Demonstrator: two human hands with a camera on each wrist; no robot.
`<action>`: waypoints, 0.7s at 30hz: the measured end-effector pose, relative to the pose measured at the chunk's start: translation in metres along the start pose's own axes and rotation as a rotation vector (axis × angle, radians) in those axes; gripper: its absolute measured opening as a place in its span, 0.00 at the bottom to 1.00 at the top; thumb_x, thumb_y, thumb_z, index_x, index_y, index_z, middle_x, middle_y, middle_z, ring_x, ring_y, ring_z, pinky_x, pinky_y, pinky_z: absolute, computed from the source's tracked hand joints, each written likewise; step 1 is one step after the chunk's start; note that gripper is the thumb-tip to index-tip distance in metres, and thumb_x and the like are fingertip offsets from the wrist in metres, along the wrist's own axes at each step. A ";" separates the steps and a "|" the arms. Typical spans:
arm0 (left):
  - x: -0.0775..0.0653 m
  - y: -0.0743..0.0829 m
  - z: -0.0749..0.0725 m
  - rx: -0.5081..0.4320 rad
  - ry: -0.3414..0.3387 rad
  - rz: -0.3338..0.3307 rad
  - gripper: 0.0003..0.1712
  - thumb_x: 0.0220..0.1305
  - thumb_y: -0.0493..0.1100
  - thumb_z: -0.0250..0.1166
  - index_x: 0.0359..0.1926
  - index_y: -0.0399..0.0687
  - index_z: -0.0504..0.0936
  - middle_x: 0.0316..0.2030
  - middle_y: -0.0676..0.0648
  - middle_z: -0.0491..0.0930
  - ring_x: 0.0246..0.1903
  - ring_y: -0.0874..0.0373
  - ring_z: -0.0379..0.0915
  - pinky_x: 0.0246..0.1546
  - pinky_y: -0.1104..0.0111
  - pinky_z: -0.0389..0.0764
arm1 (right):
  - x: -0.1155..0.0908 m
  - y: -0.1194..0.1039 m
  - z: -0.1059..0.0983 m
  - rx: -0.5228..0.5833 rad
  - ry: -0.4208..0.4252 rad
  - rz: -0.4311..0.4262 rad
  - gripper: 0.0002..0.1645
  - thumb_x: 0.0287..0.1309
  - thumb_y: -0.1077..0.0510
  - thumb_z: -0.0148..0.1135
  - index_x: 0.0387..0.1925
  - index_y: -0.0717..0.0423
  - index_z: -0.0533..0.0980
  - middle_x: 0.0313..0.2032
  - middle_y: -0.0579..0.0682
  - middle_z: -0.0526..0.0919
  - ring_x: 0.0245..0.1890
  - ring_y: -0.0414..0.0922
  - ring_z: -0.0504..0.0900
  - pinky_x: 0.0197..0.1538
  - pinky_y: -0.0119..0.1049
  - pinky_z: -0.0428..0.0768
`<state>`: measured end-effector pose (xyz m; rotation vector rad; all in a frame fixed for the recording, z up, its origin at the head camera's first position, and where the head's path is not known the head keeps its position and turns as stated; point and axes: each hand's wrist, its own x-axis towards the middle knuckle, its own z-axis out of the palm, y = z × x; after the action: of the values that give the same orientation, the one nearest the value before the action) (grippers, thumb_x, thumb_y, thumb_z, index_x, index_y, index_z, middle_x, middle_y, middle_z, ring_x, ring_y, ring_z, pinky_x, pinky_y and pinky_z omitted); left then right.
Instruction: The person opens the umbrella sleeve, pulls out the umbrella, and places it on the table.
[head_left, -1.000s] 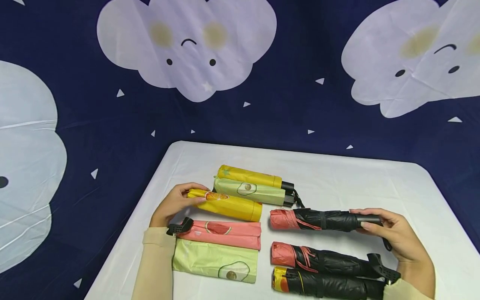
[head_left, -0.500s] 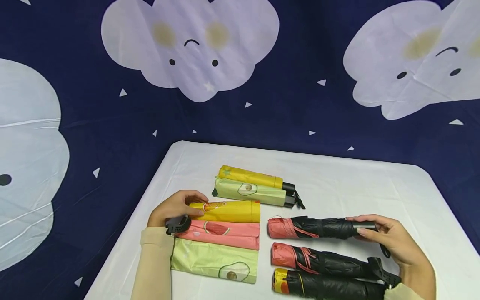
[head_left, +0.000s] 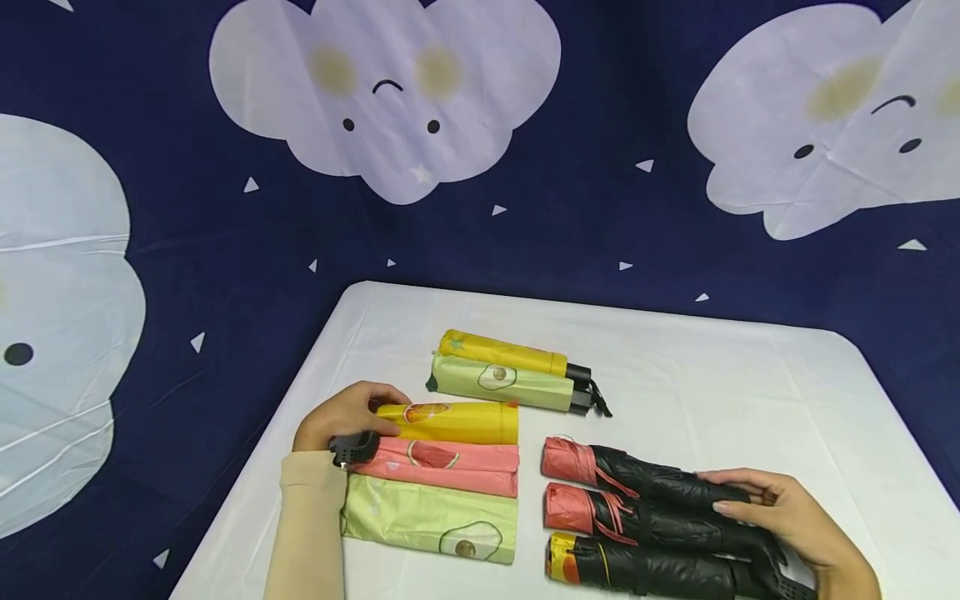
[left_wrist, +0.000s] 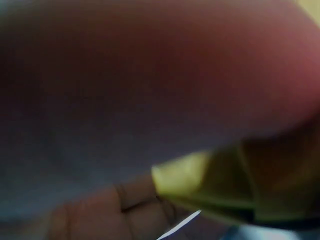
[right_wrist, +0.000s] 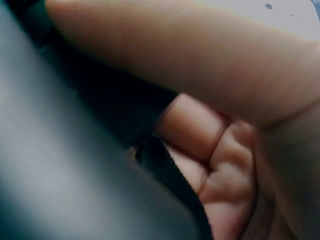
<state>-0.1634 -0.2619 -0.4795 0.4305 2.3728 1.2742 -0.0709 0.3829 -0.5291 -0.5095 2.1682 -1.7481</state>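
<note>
The black folded umbrella with a pink fabric end has come down toward me since the last look, and now lies slanting against the second pink-ended black folded umbrella. From the head view, the right hand has its thumb and fingers closed round the handle end of the moved one, probably because that end turns the whole length easily; the hand hides the handle itself. The black folded umbrella with a yellow end lies nearest, its far end running under the black wrist mount. The left hand pinches the left end of the yellow fabric sleeve with an orange-slice print, perhaps to keep it level above the pink fabric sleeve with a watermelon print and the pale green fabric sleeve with an avocado print. In the left wrist view a big blurred shape covers most things, yet a yellow corner shows by the bent fingers. In the right wrist view the fingers are curled, with a dark strap beside them; the grey blur at left might be the mount, though I can't be sure.
</note>
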 end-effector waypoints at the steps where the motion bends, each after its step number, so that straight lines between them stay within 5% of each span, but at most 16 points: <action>1: -0.001 0.001 -0.001 0.006 -0.002 0.005 0.21 0.56 0.35 0.77 0.51 0.39 0.86 0.47 0.44 0.85 0.46 0.50 0.80 0.54 0.55 0.78 | 0.000 0.000 0.001 0.000 -0.002 0.029 0.22 0.65 0.74 0.60 0.61 0.73 0.75 0.58 0.53 0.84 0.53 0.47 0.85 0.44 0.44 0.87; 7: -0.004 0.005 -0.001 0.037 0.007 -0.009 0.22 0.56 0.36 0.77 0.53 0.41 0.85 0.49 0.44 0.84 0.48 0.49 0.79 0.55 0.53 0.77 | 0.004 -0.014 0.007 -0.106 0.010 0.165 0.23 0.66 0.63 0.67 0.61 0.64 0.78 0.55 0.51 0.86 0.51 0.45 0.86 0.45 0.43 0.87; 13: -0.002 0.014 0.004 0.067 0.081 -0.034 0.31 0.57 0.49 0.79 0.59 0.41 0.82 0.54 0.43 0.83 0.56 0.45 0.77 0.60 0.49 0.75 | 0.009 -0.030 0.014 -0.245 0.073 0.186 0.25 0.65 0.57 0.70 0.62 0.59 0.79 0.57 0.53 0.84 0.52 0.39 0.84 0.47 0.34 0.85; 17: 0.003 0.027 0.008 0.136 0.207 0.034 0.31 0.61 0.49 0.76 0.60 0.38 0.81 0.55 0.39 0.82 0.57 0.41 0.76 0.61 0.46 0.74 | 0.012 -0.052 0.021 -0.435 0.211 0.189 0.26 0.66 0.50 0.69 0.63 0.52 0.80 0.58 0.53 0.84 0.53 0.28 0.79 0.47 0.27 0.81; 21: 0.007 0.051 0.013 0.185 0.326 0.135 0.27 0.65 0.49 0.73 0.61 0.42 0.82 0.56 0.43 0.83 0.57 0.43 0.76 0.61 0.47 0.74 | 0.030 -0.096 0.034 -0.688 0.355 0.156 0.27 0.63 0.40 0.70 0.60 0.45 0.82 0.55 0.48 0.86 0.52 0.24 0.75 0.50 0.37 0.82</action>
<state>-0.1591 -0.2225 -0.4444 0.4767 2.7922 1.2691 -0.0746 0.3209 -0.4427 -0.1664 2.9652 -1.0328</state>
